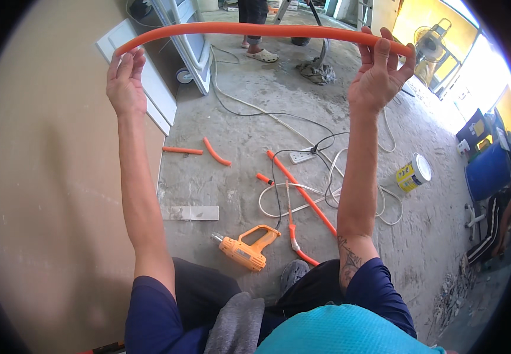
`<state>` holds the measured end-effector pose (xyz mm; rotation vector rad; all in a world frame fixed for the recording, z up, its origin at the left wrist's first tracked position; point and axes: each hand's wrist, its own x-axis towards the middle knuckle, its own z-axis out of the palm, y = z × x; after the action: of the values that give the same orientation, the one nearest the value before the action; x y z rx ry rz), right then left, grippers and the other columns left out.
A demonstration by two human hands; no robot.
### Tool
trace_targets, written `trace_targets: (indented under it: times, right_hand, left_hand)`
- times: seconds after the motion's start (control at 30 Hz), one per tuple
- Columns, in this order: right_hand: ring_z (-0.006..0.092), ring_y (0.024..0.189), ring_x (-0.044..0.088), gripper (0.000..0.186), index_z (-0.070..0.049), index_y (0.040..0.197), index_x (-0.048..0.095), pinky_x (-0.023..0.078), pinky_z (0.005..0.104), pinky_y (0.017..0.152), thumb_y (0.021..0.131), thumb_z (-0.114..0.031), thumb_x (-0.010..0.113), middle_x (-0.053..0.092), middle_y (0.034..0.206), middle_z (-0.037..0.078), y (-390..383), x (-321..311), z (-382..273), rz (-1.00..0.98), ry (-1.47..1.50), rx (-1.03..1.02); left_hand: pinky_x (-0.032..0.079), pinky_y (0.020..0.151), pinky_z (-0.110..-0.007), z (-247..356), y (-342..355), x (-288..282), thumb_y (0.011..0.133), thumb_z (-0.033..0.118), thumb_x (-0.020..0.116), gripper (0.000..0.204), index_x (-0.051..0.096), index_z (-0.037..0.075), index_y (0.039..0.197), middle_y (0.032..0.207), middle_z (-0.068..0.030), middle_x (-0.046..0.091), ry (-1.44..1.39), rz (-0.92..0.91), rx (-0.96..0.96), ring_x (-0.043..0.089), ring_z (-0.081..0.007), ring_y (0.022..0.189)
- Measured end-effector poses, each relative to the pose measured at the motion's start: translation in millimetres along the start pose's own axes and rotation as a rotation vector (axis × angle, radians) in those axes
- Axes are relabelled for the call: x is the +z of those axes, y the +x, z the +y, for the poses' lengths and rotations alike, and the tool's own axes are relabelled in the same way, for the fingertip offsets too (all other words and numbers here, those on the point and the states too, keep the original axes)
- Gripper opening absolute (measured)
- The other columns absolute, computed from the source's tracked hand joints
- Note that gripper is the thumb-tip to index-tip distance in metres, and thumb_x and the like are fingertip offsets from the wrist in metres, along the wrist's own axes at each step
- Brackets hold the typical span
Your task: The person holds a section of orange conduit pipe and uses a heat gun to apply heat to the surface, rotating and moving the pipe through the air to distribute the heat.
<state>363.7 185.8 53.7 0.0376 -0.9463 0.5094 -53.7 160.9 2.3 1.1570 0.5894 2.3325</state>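
Both my arms reach up and forward, holding a long orange plastic pipe (255, 30) between them. It bends down at its left end. My left hand (127, 82) pinches that left end with the fingertips. Toward the other end, my right hand (380, 74) has its fingers wrapped round the pipe, the thumb on the near side. On the concrete below lies a yellow-orange heat gun (245, 251). Beside it, a longer orange pipe (302, 193) runs diagonally across the floor. Short orange pipe pieces (216, 152) lie farther left, near the wall.
White and black cables coil round a white power strip (302, 157). A paint bucket (414, 172) stands at right, a blue drum (489, 176) beyond it. White panels (149, 82) lean at the left wall. Another person's legs (253, 26) stand ahead, near a mop (316, 71); someone else is at far right.
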Motion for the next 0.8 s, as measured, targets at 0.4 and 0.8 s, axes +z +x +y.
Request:
trace_targets:
  times: [0.4, 0.8]
  right_hand:
    - [0.0183, 0.089, 0.068, 0.037, -0.007, 0.131, 0.048, 0.060, 0.0349, 0.082, 0.102, -0.020, 0.067, 0.064, 0.097, 0.006, -27, -59, 31, 0.004, -0.351, 0.205]
    - [0.0189, 0.068, 0.067, 0.027, -0.005, 0.111, 0.061, 0.058, 0.0349, 0.060, 0.096, -0.024, 0.073, 0.063, 0.078, 0.006, -223, -218, 140, -0.051, -0.695, 1.524]
  left_hand:
    - [0.056, 0.087, -0.037, 51, -18, -49, 0.097, 0.022, 0.066, 0.023, 0.070, 0.004, 0.112, 0.102, -0.0128, 0.072, 0.645, -0.297, -0.315, 0.071, -0.0237, 0.097]
    - [0.032, 0.044, -0.025, -33, -177, -191, 0.098, 0.069, 0.052, 0.058, 0.057, 0.013, 0.084, 0.060, 0.0085, 0.039, 1.117, -0.923, -1.359, 0.038, -0.0035, 0.050]
